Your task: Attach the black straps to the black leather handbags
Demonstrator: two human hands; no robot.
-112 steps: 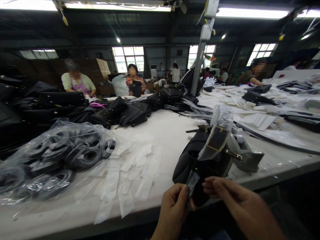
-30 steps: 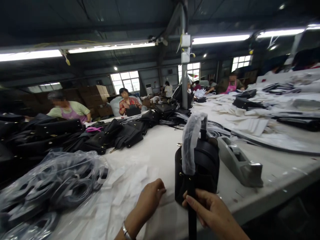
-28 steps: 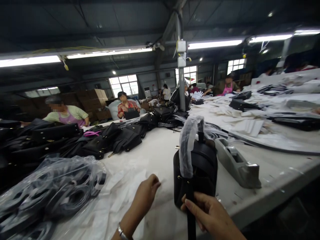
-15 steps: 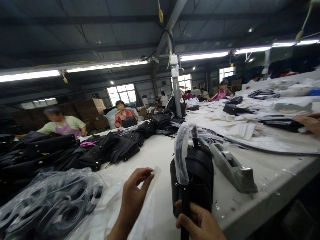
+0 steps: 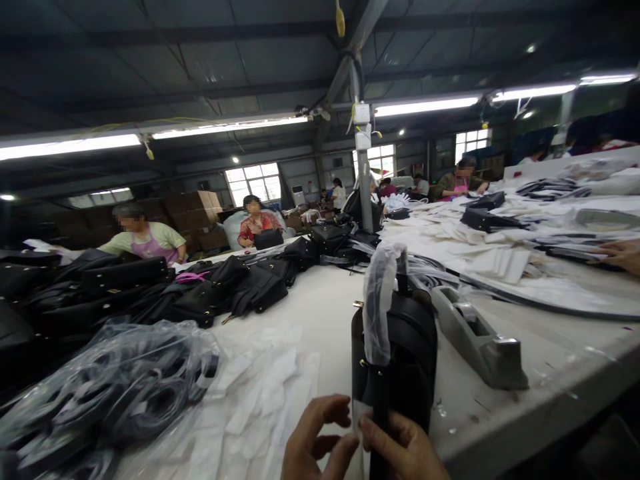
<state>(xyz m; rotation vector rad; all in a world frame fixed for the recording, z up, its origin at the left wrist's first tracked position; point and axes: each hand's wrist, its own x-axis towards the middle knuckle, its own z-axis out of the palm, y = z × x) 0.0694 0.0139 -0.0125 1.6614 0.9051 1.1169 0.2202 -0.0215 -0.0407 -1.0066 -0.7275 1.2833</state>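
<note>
A black bag (image 5: 410, 333) stands upright on the table, its handle (image 5: 379, 303) wrapped in white translucent film. My right hand (image 5: 405, 447) is closed around a black strap (image 5: 380, 393) hanging down the bag's near side. Its thumb presses on a thin whitish strip (image 5: 361, 415) lying at the strap's left edge. Just left of the strap is my left hand (image 5: 320, 437), thumb and forefinger curved and apart, the tips close to the strip. Whether the left thumb touches the strip I cannot tell.
A grey tape dispenser (image 5: 480, 340) stands right of the bag. Bagged coiled straps (image 5: 150, 400) and loose white sheets (image 5: 260, 387) lie at left. Black bags (image 5: 125, 283) are piled behind them. Co-workers sit beyond the table; another person's hand (image 5: 623, 255) shows at far right.
My left hand has moved right and down to the strap, bringing the whitish strip there, and its fingers have parted. My right thumb has shifted onto the strip. The view has turned slightly left.
</note>
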